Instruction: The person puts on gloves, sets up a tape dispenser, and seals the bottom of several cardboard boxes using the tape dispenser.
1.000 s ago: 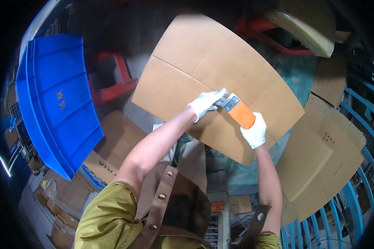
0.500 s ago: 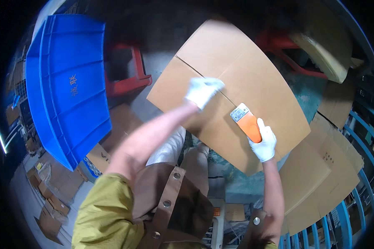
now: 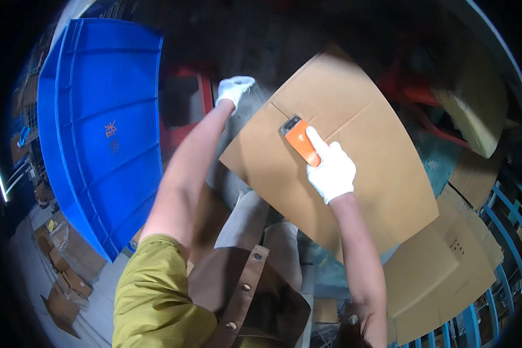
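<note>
My right hand (image 3: 333,169), in a white glove, grips an orange scraper (image 3: 303,144) with a grey metal head. The head rests on a flat brown cardboard sheet (image 3: 383,168), near the dark slit between its flaps. My thumb lies along the orange body. My left hand (image 3: 234,91), also gloved in white, is stretched out past the sheet's far left edge. Its fingers are pressed together. Faint clear streaks show beside the fingertips, too thin to tell what they are.
A tall blue ribbed panel (image 3: 107,127) stands at the left. Red stool frames (image 3: 205,95) show beyond the sheet. Further cardboard (image 3: 417,267) leans at the right against blue metal bars (image 3: 471,325). Several flattened boxes (image 3: 64,304) lie on the floor at lower left.
My left hand has moved off the cardboard, up and to the left. My right hand has slid the scraper up-left along the slit. The whole view has shifted slightly.
</note>
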Tool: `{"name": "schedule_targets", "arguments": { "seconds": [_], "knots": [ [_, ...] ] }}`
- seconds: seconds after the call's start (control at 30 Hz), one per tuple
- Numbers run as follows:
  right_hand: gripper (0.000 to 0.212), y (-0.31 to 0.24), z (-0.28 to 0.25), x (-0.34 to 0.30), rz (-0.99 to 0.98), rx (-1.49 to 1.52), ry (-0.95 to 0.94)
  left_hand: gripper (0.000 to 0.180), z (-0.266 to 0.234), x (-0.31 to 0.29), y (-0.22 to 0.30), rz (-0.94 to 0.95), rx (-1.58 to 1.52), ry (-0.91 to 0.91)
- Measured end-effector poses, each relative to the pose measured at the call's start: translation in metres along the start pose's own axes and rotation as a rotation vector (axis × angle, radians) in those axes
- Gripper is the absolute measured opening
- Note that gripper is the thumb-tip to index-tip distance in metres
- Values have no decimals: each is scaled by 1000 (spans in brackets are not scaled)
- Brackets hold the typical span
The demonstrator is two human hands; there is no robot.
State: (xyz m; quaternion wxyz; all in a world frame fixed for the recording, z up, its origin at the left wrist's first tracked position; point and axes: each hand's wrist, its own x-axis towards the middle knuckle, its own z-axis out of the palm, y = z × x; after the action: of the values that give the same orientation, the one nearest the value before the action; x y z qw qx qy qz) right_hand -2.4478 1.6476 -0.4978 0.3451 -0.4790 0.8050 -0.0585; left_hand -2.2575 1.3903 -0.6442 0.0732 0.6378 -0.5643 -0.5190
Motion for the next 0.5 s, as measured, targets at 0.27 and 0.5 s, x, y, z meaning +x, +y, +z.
{"name": "schedule_targets", "arguments": {
  "seconds": [0.27, 0.5],
  "knots": [
    [68, 5, 8, 7, -35, 29, 115, 78, 44, -8, -21, -285, 499, -161],
    [67, -3, 11, 14, -64, 36, 122, 63, 8, -8, 3, -244, -131, -132]
  ]
}}
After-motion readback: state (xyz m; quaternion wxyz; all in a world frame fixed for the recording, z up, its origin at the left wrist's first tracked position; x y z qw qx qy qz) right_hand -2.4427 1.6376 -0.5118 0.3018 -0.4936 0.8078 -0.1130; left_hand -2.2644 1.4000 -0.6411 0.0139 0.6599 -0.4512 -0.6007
